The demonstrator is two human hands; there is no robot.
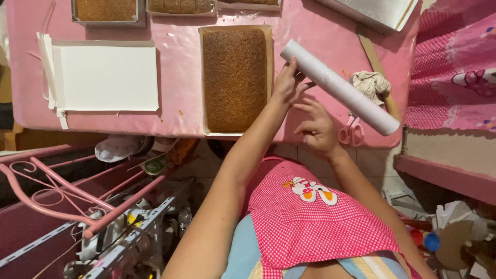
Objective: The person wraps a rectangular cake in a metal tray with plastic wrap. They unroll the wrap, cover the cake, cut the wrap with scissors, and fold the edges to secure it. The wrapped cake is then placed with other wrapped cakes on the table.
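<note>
pink table [181, 103], brown cake [235, 77], white roll [341, 88], pink-checked apron [310, 222].
</note>
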